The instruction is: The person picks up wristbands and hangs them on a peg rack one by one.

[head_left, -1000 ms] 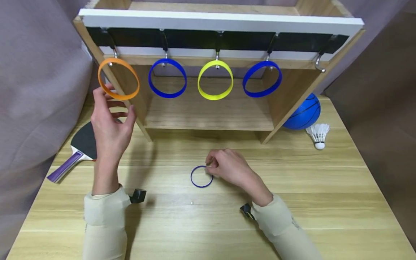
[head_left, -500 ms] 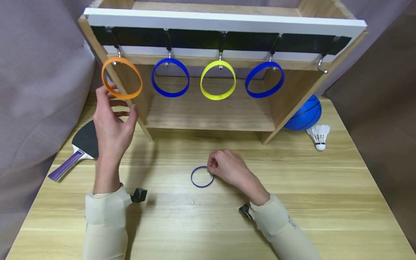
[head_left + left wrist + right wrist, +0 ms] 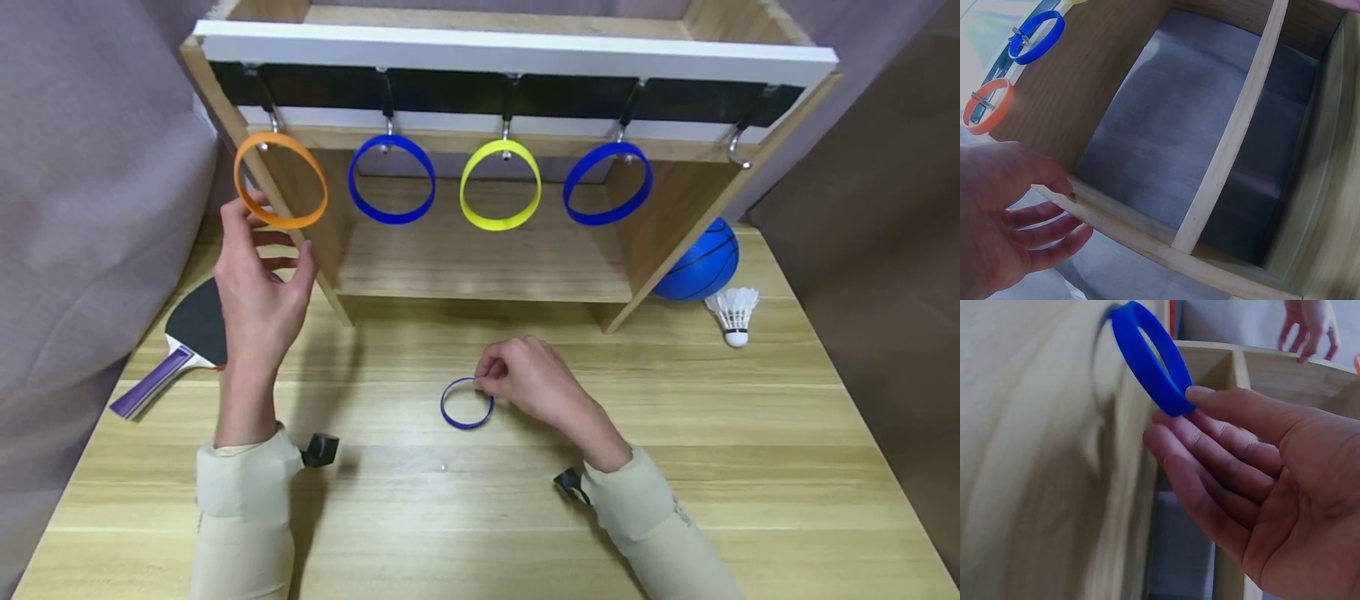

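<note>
My right hand (image 3: 528, 379) pinches a thin blue silicone wristband (image 3: 467, 427) between thumb and fingertips. In the right wrist view the band (image 3: 1147, 369) slants away from the fingertips, its far end at or close to the tabletop. My left hand (image 3: 262, 292) holds the front edge of the wooden shelf's left side panel (image 3: 1129, 234), thumb on one side and fingers on the other. Just above that hand an orange wristband (image 3: 281, 222) hangs from a hook. Blue (image 3: 392, 219), yellow (image 3: 500, 224) and blue wristbands (image 3: 608, 218) hang on the hooks beside it.
The rightmost hook (image 3: 738, 154) bears no band. A table tennis bat (image 3: 198, 325) lies left of the shelf. On the right are a blue ball (image 3: 701, 262) and a shuttlecock (image 3: 735, 317). A tiny pale speck (image 3: 442, 467) lies on the wooden table (image 3: 465, 533).
The right fingers have closed on the blue wristband, and its near-hand side has risen slightly from the table. The left hand stays at the side panel.
</note>
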Tool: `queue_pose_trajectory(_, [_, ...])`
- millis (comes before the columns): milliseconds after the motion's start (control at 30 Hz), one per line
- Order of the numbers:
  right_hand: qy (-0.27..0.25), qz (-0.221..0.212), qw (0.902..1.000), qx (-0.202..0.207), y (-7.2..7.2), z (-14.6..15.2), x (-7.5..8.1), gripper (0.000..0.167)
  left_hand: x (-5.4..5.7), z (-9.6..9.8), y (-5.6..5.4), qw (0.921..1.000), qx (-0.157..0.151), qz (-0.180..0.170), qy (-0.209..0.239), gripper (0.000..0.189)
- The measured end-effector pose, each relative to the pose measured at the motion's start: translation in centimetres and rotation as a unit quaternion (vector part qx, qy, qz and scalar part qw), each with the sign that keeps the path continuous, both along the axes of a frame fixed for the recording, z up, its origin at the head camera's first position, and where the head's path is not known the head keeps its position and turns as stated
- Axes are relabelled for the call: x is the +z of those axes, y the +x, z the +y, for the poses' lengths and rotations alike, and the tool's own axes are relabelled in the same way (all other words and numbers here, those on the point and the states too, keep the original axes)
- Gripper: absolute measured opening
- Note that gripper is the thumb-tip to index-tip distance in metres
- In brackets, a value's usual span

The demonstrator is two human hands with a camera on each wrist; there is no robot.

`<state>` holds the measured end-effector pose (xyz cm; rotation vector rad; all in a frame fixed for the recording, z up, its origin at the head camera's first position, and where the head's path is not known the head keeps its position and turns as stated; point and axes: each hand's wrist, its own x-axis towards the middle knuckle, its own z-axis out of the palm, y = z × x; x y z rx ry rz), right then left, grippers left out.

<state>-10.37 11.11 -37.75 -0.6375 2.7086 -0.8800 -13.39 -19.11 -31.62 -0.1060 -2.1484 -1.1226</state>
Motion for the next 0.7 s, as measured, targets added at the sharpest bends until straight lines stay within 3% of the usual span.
queue_pose_trajectory(133, [-0.058,-0.029,0.9978,0.014,0.1,0.6,1.2,0.004,0.0,0.0,0.0,1.0,-0.001,0.0,-0.001,0.055])
queue_pose_trajectory(267, [-0.137,-0.046,0.9894,0.015,0.4,1.8,3.2,0.005,0.1,0.0,0.1,1.0,-0.001,0.001,-0.002,0.055])
queue_pose_trajectory(333, [-0.21,-0.027,0.9773,0.004,0.7,2.4,4.4,0.006,0.1,-0.1,0.1,1.0,0.0,0.002,-0.003,0.055])
queue_pose_trajectory(367, [-0.259,-0.01,0.9658,-0.007,0.9,2.8,5.2,0.007,0.1,-0.1,0.1,1.0,0.0,0.002,-0.003,0.055])
queue_pose_trajectory(400, [-0.318,0.013,0.9478,-0.018,1.1,3.1,5.9,0.008,0.1,-0.1,0.1,1.0,-0.001,0.003,-0.003,0.055])
queue_pose_trajectory(433, [-0.383,0.039,0.9226,-0.029,1.3,3.5,6.7,0.009,0.1,-0.1,0.1,1.0,-0.001,0.002,-0.003,0.055])
queue_pose_trajectory(467, [-0.453,0.066,0.8883,-0.042,1.5,3.8,7.6,0.01,0.1,0.0,0.1,1.0,-0.002,0.001,-0.004,0.055])
queue_pose_trajectory(500, [-0.523,0.092,0.8457,-0.052,1.6,4.1,8.5,0.012,0.1,0.0,0.1,1.0,-0.002,0.0,-0.005,0.054])
queue_pose_trajectory(567, [-0.641,0.148,0.7491,-0.075,1.9,4.9,10.4,0.016,0.1,0.0,0.1,1.0,-0.003,-0.002,-0.005,0.054])
queue_pose_trajectory(633, [-0.721,0.201,0.6548,-0.106,2.0,5.7,12.2,0.02,0.1,0.0,0.1,1.0,-0.001,-0.005,-0.006,0.054])
queue_pose_trajectory(667, [-0.743,0.229,0.6164,-0.123,1.9,6.1,13.0,0.021,0.1,0.0,0.1,1.0,-0.001,-0.006,-0.005,0.053])
queue_pose_trajectory(700, [-0.756,0.253,0.5863,-0.142,1.7,6.6,13.8,0.022,0.1,0.0,0.1,1.0,0.0,-0.006,-0.004,0.053])
